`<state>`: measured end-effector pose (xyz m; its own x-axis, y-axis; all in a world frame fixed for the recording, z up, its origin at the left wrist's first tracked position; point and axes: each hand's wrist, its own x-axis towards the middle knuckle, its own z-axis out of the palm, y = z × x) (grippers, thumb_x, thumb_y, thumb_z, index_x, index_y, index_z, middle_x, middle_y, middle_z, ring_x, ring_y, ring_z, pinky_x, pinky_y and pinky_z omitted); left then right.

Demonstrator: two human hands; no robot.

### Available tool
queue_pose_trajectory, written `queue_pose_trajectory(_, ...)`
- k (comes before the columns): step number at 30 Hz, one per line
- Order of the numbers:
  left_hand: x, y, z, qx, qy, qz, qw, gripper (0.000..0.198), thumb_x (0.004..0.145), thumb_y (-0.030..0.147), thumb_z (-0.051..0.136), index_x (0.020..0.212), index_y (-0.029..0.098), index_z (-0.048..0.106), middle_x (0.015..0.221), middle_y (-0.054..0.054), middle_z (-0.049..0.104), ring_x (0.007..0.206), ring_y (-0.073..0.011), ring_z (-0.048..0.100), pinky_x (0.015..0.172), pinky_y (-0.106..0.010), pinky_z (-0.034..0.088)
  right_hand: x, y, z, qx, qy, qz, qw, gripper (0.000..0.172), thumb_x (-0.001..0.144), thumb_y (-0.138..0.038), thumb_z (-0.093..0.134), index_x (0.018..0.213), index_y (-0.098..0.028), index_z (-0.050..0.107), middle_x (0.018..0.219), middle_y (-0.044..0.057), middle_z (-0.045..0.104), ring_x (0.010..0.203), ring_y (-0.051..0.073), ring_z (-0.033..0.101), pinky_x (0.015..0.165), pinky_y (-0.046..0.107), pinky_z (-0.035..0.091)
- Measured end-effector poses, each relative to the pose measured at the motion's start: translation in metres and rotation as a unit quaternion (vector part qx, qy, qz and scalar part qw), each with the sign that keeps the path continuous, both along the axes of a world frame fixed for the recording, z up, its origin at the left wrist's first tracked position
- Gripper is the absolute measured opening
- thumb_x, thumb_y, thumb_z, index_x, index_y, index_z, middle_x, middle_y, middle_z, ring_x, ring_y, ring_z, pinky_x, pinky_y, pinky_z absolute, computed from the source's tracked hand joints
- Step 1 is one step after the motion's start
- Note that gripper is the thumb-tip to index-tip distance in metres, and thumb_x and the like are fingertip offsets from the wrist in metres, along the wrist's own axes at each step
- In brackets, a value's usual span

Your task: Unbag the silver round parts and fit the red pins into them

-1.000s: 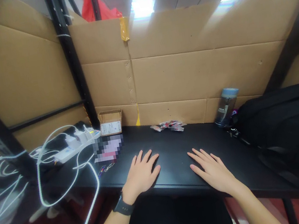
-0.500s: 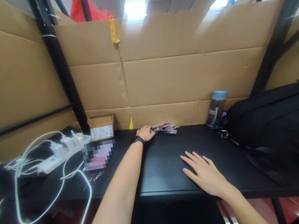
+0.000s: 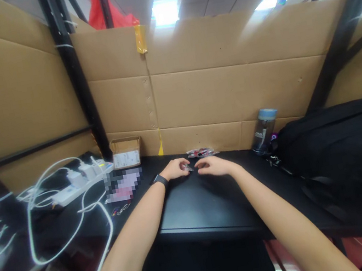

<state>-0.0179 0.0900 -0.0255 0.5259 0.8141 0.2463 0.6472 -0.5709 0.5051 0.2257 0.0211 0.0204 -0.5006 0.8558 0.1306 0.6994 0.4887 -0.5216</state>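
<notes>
Over the black table (image 3: 210, 200), my left hand (image 3: 175, 169), with a dark watch on its wrist, is closed on a small clear plastic packet (image 3: 187, 167). My right hand (image 3: 212, 166) is just to the right of the packet, its fingers bent toward it and a small gap between thumb and fingers. No object shows in the right hand. Behind both hands, a pile of small shiny packets (image 3: 201, 152) with red and dark parts lies by the cardboard wall.
On the left are a white power strip (image 3: 68, 194) with cables, an open cardboard box (image 3: 127, 159), a blurred-out flat item (image 3: 125, 185) and small keyrings (image 3: 121, 209). A bottle (image 3: 264, 131) and a black backpack (image 3: 337, 150) stand on the right.
My left hand has come away from the pile toward me with a small packet. My right hand has moved forward and left, close to the left hand, and its fingers have bent.
</notes>
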Motion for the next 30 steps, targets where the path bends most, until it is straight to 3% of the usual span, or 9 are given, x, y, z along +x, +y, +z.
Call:
queue_pose_trajectory(4, 0.006, -0.009, -0.003, 0.011, -0.03, 0.009, 0.999, 0.072, 0.075, 0.041, 0.086, 0.14, 0.021, 0.061, 0.135, -0.009, 0.07, 0.103, -0.019, 0.074, 0.094, -0.026, 0.055, -0.004, 0.043, -0.028, 0.036, 0.043, -0.064, 0.996, 0.033, 0.094, -0.025, 0.056, 0.117, -0.012, 0.075, 0.11, 0.013, 0.078, 0.099, 0.023, 0.072, 0.096, 0.037, 0.053)
queue_pose_trajectory(8, 0.009, -0.007, -0.003, 0.03, -0.037, 0.069, 0.996, 0.04, 0.095, 0.035, 0.065, 0.13, 0.016, 0.068, 0.134, -0.014, 0.07, 0.121, -0.0252, 0.068, 0.107, -0.034, 0.05, 0.018, 0.046, -0.053, 0.041, 0.062, -0.087, 0.993, 0.026, 0.09, -0.026, 0.061, 0.105, -0.016, 0.079, 0.103, 0.009, 0.079, 0.095, 0.022, 0.072, 0.093, 0.034, 0.053)
queue_pose_trajectory(13, 0.006, -0.005, -0.004, 0.02, -0.045, 0.088, 0.995, 0.042, 0.085, 0.021, 0.075, 0.126, 0.013, 0.07, 0.121, -0.013, 0.076, 0.108, -0.0224, 0.074, 0.098, -0.029, 0.056, 0.038, 0.049, -0.052, 0.04, 0.07, -0.108, 0.991, 0.025, 0.087, -0.027, 0.064, 0.104, -0.016, 0.079, 0.101, 0.008, 0.08, 0.091, 0.021, 0.073, 0.088, 0.033, 0.055)
queue_pose_trajectory(18, 0.005, -0.007, 0.0, 0.024, -0.048, 0.067, 0.996, 0.038, 0.08, 0.019, 0.079, 0.117, 0.013, 0.074, 0.101, -0.009, 0.08, 0.094, -0.0202, 0.076, 0.09, -0.028, 0.058, 0.031, 0.048, -0.052, 0.041, 0.062, -0.087, 0.994, 0.025, 0.087, -0.03, 0.064, 0.101, -0.016, 0.079, 0.095, 0.008, 0.079, 0.086, 0.021, 0.071, 0.084, 0.033, 0.054)
queue_pose_trajectory(30, 0.01, -0.01, 0.001, 0.07, -0.046, 0.043, 0.996, 0.034, 0.076, 0.017, 0.08, 0.11, 0.018, 0.077, 0.1, -0.006, 0.08, 0.089, -0.0189, 0.074, 0.086, -0.027, 0.057, 0.017, 0.043, -0.052, 0.035, 0.063, -0.052, 0.996, 0.027, 0.088, -0.033, 0.064, 0.103, -0.017, 0.079, 0.095, 0.008, 0.079, 0.082, 0.021, 0.071, 0.082, 0.034, 0.055)
